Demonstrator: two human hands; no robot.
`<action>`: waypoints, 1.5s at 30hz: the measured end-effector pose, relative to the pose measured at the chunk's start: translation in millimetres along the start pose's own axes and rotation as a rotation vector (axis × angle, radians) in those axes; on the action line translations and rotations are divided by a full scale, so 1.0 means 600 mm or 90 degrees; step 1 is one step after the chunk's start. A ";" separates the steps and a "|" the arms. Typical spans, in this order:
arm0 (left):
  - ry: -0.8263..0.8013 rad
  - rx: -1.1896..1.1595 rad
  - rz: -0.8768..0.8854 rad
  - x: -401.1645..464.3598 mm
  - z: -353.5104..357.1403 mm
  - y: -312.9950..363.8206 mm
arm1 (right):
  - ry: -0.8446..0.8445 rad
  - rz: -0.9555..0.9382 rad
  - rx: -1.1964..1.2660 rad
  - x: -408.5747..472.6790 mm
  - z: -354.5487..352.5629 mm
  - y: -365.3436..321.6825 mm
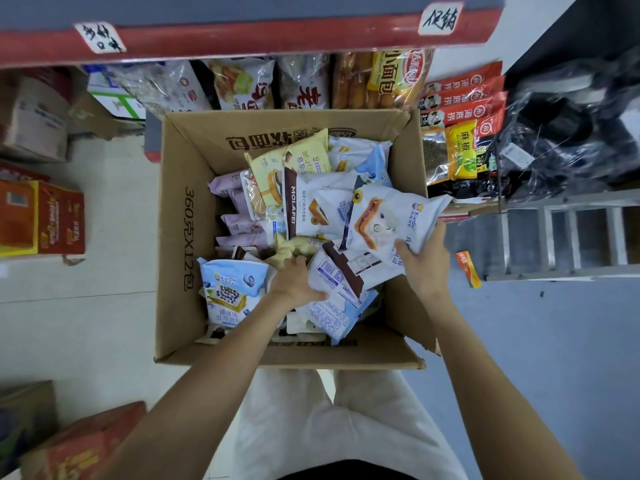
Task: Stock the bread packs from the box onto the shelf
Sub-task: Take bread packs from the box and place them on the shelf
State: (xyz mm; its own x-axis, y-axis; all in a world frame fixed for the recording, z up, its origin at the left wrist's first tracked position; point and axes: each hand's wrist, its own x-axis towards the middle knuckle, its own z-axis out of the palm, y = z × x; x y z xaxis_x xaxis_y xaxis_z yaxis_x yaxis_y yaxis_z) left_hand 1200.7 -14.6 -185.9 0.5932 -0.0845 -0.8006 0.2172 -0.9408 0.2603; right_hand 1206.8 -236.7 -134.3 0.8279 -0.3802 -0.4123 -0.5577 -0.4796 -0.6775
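— What are the hands doing?
— The right hand (424,261) grips a white bread pack (391,216) at the right edge of the box (180,237); the left hand (294,280) reaches into the box, fingers curled on a pale pack (332,271).
— And beyond?
— More bread packs (304,188) fill the box — the shelf (242,39) with stocked packs sits just behind it.

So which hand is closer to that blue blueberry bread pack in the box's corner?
Left. The left hand lies just beside the blueberry pack; the right hand is across the box.
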 end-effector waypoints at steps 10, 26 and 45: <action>0.010 -0.124 0.069 -0.058 -0.027 -0.017 | 0.023 -0.064 0.026 -0.023 -0.051 -0.055; 0.591 -0.748 0.130 -0.321 -0.332 -0.167 | -0.203 -0.308 0.199 -0.090 -0.103 -0.389; 0.891 -0.735 0.546 -0.556 -0.802 -0.123 | 0.230 -0.755 0.227 -0.196 -0.284 -0.906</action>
State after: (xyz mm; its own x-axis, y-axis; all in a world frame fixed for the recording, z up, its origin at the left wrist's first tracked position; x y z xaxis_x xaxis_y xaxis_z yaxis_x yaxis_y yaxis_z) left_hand 1360.1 241.0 321.6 0.7502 0.4901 0.4439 -0.4344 -0.1408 0.8897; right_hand 1402.3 -65.9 386.4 0.7093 -0.0880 0.6994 0.5964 -0.4541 -0.6619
